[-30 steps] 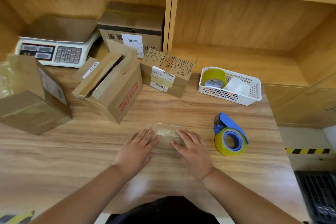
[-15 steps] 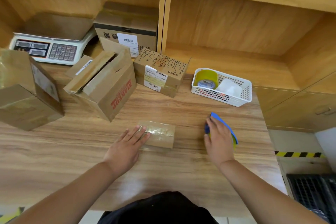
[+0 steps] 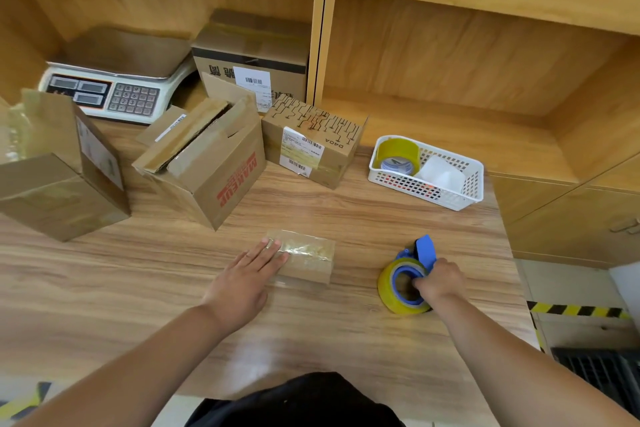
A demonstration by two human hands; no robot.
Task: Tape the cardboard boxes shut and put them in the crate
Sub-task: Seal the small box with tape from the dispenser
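A small flat cardboard box [image 3: 308, 258] with clear tape across its top lies in the middle of the wooden table [image 3: 138, 274]. My left hand [image 3: 247, 276] rests flat on its left end, fingers straight. To the right, my right hand [image 3: 441, 282] grips the blue tape dispenser [image 3: 410, 276] with its yellow roll, tilted up on the table. Behind stand a box with red print and loose flaps [image 3: 207, 166], a plain box [image 3: 62, 170] at the left and a patterned labelled box [image 3: 313, 144].
A white basket [image 3: 429, 191] with a tape roll and a white object stands at the back right. A scale [image 3: 110, 87] and another box [image 3: 254, 57] sit on the shelf behind. A dark slatted crate [image 3: 602, 374] shows at the lower right, beyond the table edge.
My right hand left the small box, moved right to the tape dispenser and closed round it, tipping it up. My left hand stayed on the box.
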